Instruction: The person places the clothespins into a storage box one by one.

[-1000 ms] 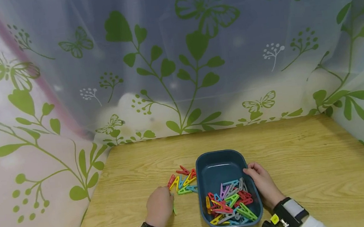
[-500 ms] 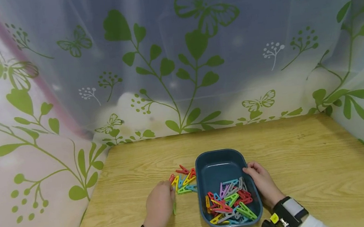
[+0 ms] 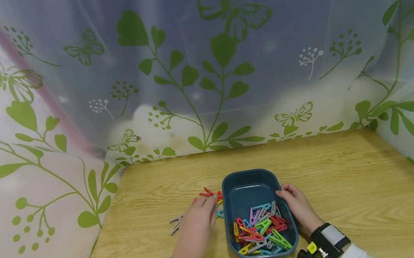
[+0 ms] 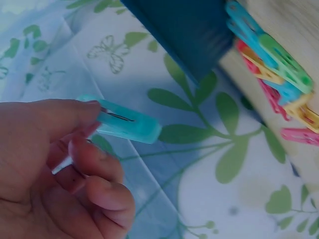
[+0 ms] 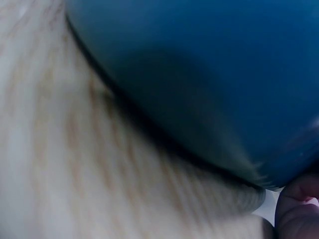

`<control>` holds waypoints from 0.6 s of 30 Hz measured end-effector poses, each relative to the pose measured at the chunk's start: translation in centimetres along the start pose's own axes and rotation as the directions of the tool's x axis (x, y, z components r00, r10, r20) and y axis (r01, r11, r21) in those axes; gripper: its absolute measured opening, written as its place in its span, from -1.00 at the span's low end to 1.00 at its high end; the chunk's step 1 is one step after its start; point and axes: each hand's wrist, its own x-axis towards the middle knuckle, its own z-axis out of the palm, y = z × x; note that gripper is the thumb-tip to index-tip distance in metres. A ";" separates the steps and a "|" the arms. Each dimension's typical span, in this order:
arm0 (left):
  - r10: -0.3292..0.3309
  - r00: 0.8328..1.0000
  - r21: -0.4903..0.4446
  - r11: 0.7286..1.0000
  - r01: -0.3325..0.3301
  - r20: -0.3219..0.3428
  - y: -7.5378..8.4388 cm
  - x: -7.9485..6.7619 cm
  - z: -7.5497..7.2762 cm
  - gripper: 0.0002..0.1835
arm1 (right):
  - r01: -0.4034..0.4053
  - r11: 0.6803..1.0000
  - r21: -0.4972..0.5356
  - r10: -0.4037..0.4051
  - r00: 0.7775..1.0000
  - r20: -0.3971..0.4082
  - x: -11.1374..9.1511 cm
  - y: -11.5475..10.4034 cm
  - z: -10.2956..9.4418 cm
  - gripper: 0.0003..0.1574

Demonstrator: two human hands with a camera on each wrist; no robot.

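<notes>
My left hand (image 3: 197, 228) pinches a turquoise clothespin (image 4: 137, 125) between thumb and fingers, seen plainly in the left wrist view. In the head view that hand hovers over the loose clothespins (image 3: 207, 192) on the table, left of a dark blue plastic box (image 3: 249, 178), and hides part of them. Inside the box's near half lies a heap of colored clothespins (image 3: 262, 229). My right hand (image 3: 300, 207) grips the box's right rim, thumb on top. The right wrist view shows mostly the box's outer wall (image 5: 214, 84), with part of that hand at the lower right corner.
A couple of grey clothespins (image 3: 176, 224) lie left of my left hand. The wooden table (image 3: 351, 180) runs back to a patterned curtain (image 3: 224, 80), which also hangs along both sides.
My left hand has moved right and slightly forward, toward the box, uncovering the grey clothespins at its left. The green clothespin near that hand is out of sight. Right hand and box stay put.
</notes>
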 end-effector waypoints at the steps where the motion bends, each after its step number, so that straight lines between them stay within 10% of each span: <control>1: 0.023 1.000 -0.008 1.000 -0.023 -0.005 0.3 0.0 0.0 -0.91 | 0.001 1.000 0.001 -0.001 1.000 -0.001 0.0 0.0 0.0 -0.73; 18: 0.235 0.958 -0.030 0.972 -0.233 0.167 3.2 -0.4 1.4 -0.89 | 0.000 0.999 0.033 0.000 1.000 0.004 0.0 0.0 0.0 -0.76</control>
